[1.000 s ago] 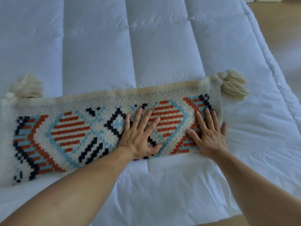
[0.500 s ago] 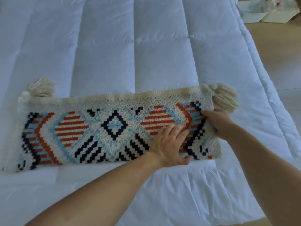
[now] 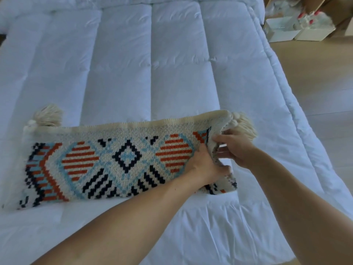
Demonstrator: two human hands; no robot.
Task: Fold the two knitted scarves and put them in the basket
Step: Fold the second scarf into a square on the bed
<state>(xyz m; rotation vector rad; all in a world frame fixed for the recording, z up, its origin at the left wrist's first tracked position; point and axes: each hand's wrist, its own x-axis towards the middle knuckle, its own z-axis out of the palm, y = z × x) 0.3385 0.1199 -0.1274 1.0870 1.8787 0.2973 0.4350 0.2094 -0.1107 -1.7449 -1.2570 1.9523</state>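
A cream knitted scarf with orange, light-blue and dark-blue patterns lies folded lengthwise across the white quilt, a tassel at each far corner. My left hand grips the scarf's right end near its front edge. My right hand pinches the same end a little farther back, just below the right tassel. That end is lifted off the quilt and curls over toward the left. The left tassel rests flat. I see only one scarf, and no basket is in view.
The white quilted bed fills most of the view, its right edge dropping to a wooden floor. White boxes with bottles stand on the floor at the far right.
Both hands went from pressing flat on the scarf to taking hold of its right end, which has risen off the quilt. The camera tilted up, showing more of the bed and the boxes.
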